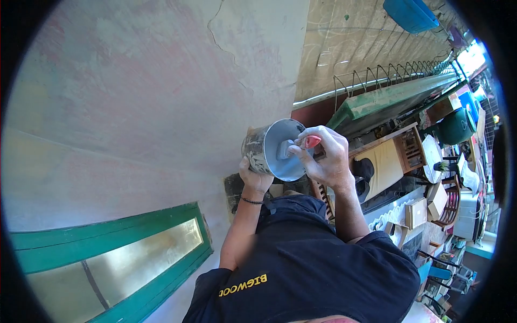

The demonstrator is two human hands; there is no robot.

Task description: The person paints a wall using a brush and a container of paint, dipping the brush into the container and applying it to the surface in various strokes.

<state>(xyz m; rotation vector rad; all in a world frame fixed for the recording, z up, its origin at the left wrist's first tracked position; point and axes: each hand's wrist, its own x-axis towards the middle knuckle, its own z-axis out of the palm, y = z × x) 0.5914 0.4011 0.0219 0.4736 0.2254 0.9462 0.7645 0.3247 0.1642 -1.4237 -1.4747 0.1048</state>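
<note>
A metal bucket (pixel 257 148), its outside streaked with dried paint, is tilted so that its pale blue-grey inside faces me. My left hand (pixel 255 176), with a dark band at the wrist, grips it low on its outer side. My right hand (pixel 327 159) is closed round a red-handled paintbrush (pixel 311 142). The brush's paint-coated head (pixel 285 149) lies within the bucket's mouth. Whitish smears cover the fingers of both hands.
A patchy plastered wall (pixel 161 81) with a crack rises ahead and left. A green-framed window (pixel 107 237) is at lower left. To the right are a green panel (pixel 377 102) with wire loops, a cushioned wooden bench (pixel 383 167), boxes (pixel 416 213) and chairs. A blue basin (pixel 412 15) shows at top right.
</note>
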